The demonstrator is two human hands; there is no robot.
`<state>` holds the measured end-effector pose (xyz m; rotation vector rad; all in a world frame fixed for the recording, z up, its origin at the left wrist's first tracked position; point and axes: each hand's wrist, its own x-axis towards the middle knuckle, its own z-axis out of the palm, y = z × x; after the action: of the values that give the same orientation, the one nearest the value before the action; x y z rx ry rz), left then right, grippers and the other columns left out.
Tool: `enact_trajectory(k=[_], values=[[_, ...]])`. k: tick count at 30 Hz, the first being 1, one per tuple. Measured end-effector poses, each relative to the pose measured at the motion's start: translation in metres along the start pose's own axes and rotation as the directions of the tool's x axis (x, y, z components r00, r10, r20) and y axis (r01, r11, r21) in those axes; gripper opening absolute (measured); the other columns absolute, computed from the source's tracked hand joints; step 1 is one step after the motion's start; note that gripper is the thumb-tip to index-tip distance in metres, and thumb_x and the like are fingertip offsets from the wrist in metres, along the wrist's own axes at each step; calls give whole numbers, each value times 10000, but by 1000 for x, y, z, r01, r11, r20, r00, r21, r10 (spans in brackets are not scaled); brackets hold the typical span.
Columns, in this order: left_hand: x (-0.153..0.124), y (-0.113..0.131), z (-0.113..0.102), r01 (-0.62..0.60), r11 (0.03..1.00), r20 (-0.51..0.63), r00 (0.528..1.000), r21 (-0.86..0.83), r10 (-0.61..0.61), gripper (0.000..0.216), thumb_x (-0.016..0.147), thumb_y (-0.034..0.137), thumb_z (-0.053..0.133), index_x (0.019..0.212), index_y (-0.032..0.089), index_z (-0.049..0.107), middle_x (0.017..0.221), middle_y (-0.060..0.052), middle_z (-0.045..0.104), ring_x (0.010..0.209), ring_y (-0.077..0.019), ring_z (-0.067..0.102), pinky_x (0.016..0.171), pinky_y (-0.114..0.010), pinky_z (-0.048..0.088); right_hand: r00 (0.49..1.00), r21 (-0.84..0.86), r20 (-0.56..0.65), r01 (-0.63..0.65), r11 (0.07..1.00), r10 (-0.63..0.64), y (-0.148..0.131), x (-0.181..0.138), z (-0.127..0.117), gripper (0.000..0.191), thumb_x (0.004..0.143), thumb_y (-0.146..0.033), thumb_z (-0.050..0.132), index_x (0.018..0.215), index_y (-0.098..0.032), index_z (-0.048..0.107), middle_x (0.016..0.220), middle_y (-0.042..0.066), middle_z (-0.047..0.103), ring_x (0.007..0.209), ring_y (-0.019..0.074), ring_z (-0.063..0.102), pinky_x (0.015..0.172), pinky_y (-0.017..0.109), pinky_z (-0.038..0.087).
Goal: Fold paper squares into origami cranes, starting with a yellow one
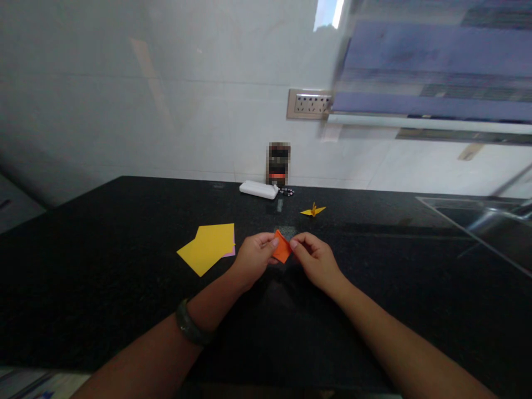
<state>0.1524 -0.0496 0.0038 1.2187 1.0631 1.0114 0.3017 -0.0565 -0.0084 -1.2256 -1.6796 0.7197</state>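
Above a dark desk (pixel 124 310), a two-handed grip on orange paper (pixel 282 250)

Across the back stretches a pale wall (pixel 187 122), a bluish panel (pixel 415 61) blurred at its upper right, and the desk runs right up to it. Now the action: the left hand (pixel 253 257), bracelet (pixel 192 327) on its wrist, has thumb on top and fingers beneath, pinching the left side of the orange paper! Opposite, the right hand (pixel 316 259) nips the right edge between thumb and forefinger. Out left, yellow paper (pixel 210 246) lies flat, a sliver of pink paper (pixel 230 250) peeking from under its right side. Up on the wall, a socket plate (pixel 310 104); down near its foot, a white case (pixel 258 189). Just beyond the right hand, a yellow bird (pixel 313 211), wings out! Centre stage sits the orange paper, folded small between the hands; whether it touches the desk, I can't tell. Smallest of all, beads (pixel 286 192) beside the case.
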Motion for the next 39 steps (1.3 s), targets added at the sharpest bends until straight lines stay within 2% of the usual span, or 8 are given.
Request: enact_trajectory(k=[6,11,14,19,22,26,34,39], values=[[2,-4,-1,-31,999,-12,999,24,32,257,708,303,557,875,120,626,745,-46,645,607,-125,575,522,-213,449,999,-1,20,-35,999,35,1,1,-1,182,788,-287,454,720,-179,584,587,-9,546,547,117,495,505,218,385],[3,-6,-1,-49,999,-17,999,12,49,256,701,310,571,867,124,625,728,-41,641,615,-127,574,549,-225,449,999,-21,32,-35,999,36,0,0,1,196,760,-336,508,734,-167,604,649,12,584,586,123,510,528,226,397],[2,-5,-1,-34,999,-7,999,15,34,260,711,314,562,876,123,621,750,-45,640,629,-125,575,561,-225,450,1000,-32,23,-19,999,20,2,0,1,164,731,-317,546,738,-163,602,673,19,597,608,129,522,556,236,409],[0,-2,-1,31,996,62,998,-86,-26,282,728,314,541,922,113,577,837,-74,638,664,-125,591,571,-223,454,998,8,29,-57,998,56,3,2,0,163,773,-290,473,725,-171,574,599,-3,565,527,113,493,501,226,389],[-1,-4,0,28,993,81,997,-114,-19,389,673,271,612,1013,128,489,783,-60,633,653,-131,597,562,-221,451,997,13,-14,-81,997,81,1,2,0,167,761,-299,482,695,-167,559,574,-2,554,499,114,479,472,227,372],[-2,-6,2,-59,992,92,993,-110,70,611,557,130,690,1082,165,380,736,-8,613,630,-116,592,586,-215,442,992,-17,-91,-88,996,86,0,2,0,173,750,-308,499,686,-160,563,579,14,568,519,125,492,482,232,376],[5,-8,2,-94,996,-62,994,-3,94,374,659,172,592,1007,158,458,730,-15,607,599,-112,579,517,-209,444,990,150,-99,-89,985,104,-2,2,1,149,699,-306,549,666,-161,557,554,-4,549,491,108,470,465,222,362],[4,-6,1,-67,998,-96,993,6,67,185,727,269,540,839,127,574,682,-30,613,589,-113,575,490,-197,437,988,255,-41,-137,957,152,-3,3,2,138,681,-297,566,685,-162,544,579,-6,552,495,106,486,481,230,386]])
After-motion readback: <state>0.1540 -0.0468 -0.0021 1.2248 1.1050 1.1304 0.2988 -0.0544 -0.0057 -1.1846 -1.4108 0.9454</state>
